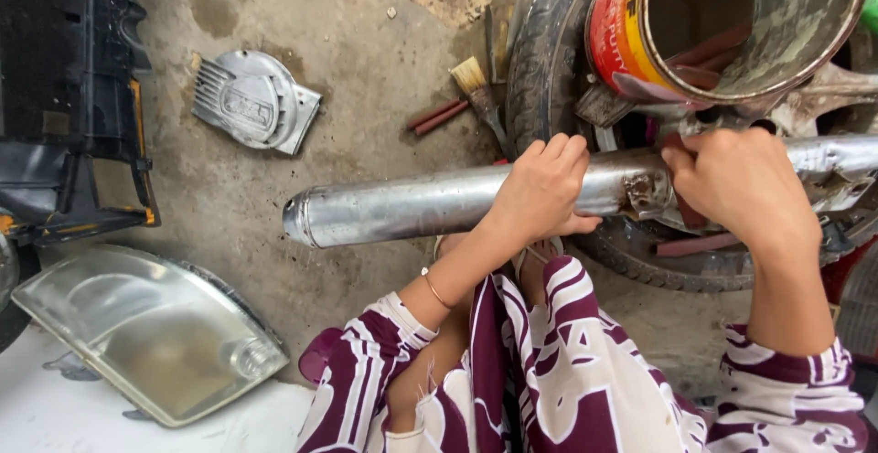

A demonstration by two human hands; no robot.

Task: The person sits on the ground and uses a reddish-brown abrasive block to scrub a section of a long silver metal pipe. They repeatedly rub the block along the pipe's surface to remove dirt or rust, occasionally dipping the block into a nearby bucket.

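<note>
A long scuffed silver exhaust pipe (402, 206) runs across the middle of the head view, its closed end pointing left. My left hand (541, 190) is wrapped over the top of the pipe near its middle. My right hand (743, 188) presses on the pipe further right, beside a rusty clamp (647, 190); something small and reddish seems to sit under its fingers, too hidden to make out. Both sleeves are maroon and white.
An open tin can (732, 23) with a red and yellow wall rests on a tyre (540, 60) behind the pipe. A paintbrush (480, 92), a silver engine cover (251, 101), a headlight lens (146, 330) and black body panels (64, 96) lie on the concrete floor.
</note>
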